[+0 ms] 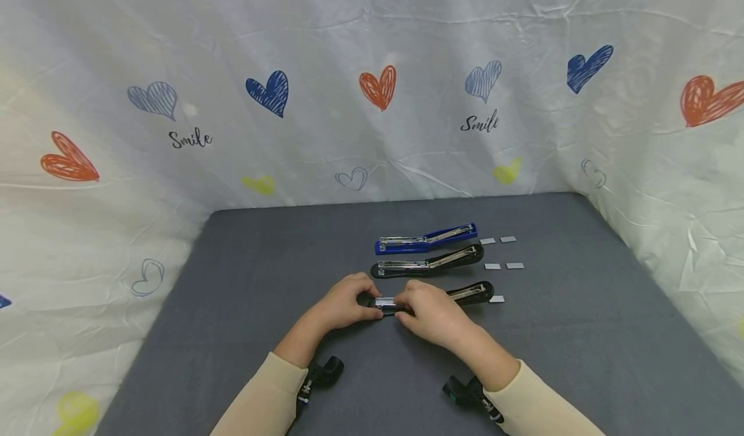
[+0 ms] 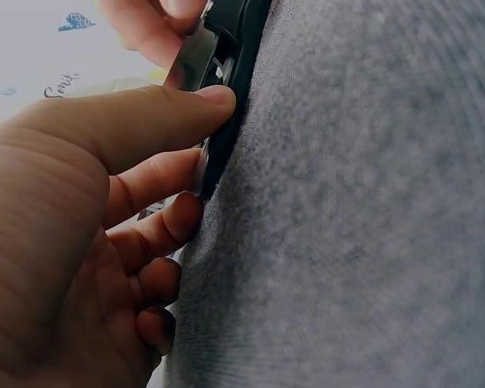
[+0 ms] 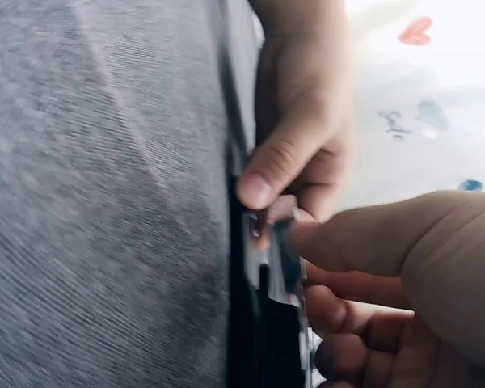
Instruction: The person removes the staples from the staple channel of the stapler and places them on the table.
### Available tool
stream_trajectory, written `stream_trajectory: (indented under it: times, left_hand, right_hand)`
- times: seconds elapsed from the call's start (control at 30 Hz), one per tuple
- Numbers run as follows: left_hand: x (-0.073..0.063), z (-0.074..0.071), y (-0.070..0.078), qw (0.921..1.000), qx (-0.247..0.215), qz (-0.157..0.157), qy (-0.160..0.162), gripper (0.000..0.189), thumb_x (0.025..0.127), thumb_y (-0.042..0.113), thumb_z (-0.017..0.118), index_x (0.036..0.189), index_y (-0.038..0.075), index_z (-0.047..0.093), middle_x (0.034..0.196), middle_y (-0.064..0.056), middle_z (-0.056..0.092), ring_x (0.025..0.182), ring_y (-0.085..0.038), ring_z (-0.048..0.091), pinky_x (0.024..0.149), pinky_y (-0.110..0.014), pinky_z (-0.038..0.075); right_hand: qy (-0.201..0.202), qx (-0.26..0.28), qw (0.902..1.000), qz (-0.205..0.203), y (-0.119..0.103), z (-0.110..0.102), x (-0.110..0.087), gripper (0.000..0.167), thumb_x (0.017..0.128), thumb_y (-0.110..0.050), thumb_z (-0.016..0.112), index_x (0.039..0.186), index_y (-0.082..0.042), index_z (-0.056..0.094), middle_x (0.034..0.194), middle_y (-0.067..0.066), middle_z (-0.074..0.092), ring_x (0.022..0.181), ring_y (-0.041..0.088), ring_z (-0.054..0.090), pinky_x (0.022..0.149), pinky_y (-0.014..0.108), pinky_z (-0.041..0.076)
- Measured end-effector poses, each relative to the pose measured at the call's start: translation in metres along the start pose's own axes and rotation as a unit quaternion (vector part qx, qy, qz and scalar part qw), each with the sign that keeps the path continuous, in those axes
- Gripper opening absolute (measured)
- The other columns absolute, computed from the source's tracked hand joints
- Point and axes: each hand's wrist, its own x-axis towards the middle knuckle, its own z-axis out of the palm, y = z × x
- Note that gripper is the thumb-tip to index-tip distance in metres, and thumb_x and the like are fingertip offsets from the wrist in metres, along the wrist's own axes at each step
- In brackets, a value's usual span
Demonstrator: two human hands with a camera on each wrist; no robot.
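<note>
An opened black stapler, its top folded back to the right, lies nearest on the table. My left hand pinches the front end of its base, thumb on the near side. At the metal channel in the stapler's middle, my right hand pinches with thumb and fingertips. A shiny silver strip shows between the hands. In the right wrist view the metal channel is blurred, and the fingers hide whether a loose piece is held there. The left wrist view shows the left thumb on the stapler's dark edge.
Behind lie another opened black stapler and an opened blue stapler. Several small pale staple strips lie to their right, with one strip beside the nearest stapler. A white printed curtain surrounds the grey table.
</note>
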Motion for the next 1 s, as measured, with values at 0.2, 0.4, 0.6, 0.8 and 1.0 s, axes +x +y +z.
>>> stream_trajectory:
  times: [0.2,0.4,0.6,0.8,1.0]
  left_hand:
    - [0.0,0.0,0.0,1.0,-0.003,-0.001,0.003,0.021,0.082,0.025,0.089,0.097,0.02,0.075,0.101,0.009,0.063,0.097,-0.016,0.057,0.09,-0.042,0.047]
    - [0.0,0.001,0.0,1.0,-0.001,-0.001,0.004,0.021,0.081,0.025,0.089,0.096,0.019,0.076,0.1,0.008,0.063,0.096,-0.016,0.057,0.089,-0.042,0.047]
    - [0.0,0.001,0.0,1.0,-0.004,-0.004,0.001,0.021,0.082,0.025,0.089,0.097,0.019,0.076,0.101,0.008,0.063,0.096,-0.017,0.056,0.089,-0.042,0.046]
    - [-0.001,-0.001,0.001,0.9999,-0.013,-0.001,0.0,0.021,0.082,0.024,0.089,0.097,0.018,0.076,0.101,0.008,0.063,0.097,-0.016,0.057,0.09,-0.041,0.047]
    - [-0.002,-0.001,0.001,0.9998,-0.017,0.004,0.001,0.021,0.082,0.024,0.089,0.097,0.018,0.076,0.101,0.008,0.062,0.096,-0.016,0.056,0.088,-0.04,0.046]
  right_hand:
    - [0.032,-0.024,0.9991,0.016,-0.004,0.006,0.001,0.014,0.09,-0.018,0.079,0.102,-0.011,0.082,0.078,-0.007,0.052,0.062,0.007,0.045,0.057,0.027,0.042]
    - [0.05,-0.012,0.9979,0.039,-0.007,0.011,0.002,0.01,0.09,-0.017,0.079,0.097,-0.01,0.082,0.072,-0.008,0.047,0.061,0.008,0.042,0.056,0.027,0.039]
    - [0.062,0.036,0.9933,0.09,-0.008,0.014,0.002,0.006,0.09,-0.016,0.079,0.093,-0.011,0.081,0.074,-0.008,0.051,0.063,0.009,0.045,0.058,0.028,0.04]
    - [0.094,0.072,0.9872,0.107,-0.006,0.016,0.005,0.004,0.09,-0.02,0.081,0.088,-0.018,0.078,0.075,-0.011,0.059,0.066,0.007,0.051,0.064,0.031,0.045]
    - [0.13,0.107,0.9815,0.091,-0.006,0.02,0.008,0.006,0.089,-0.018,0.082,0.087,-0.02,0.077,0.08,-0.012,0.067,0.068,0.003,0.056,0.065,0.029,0.048]
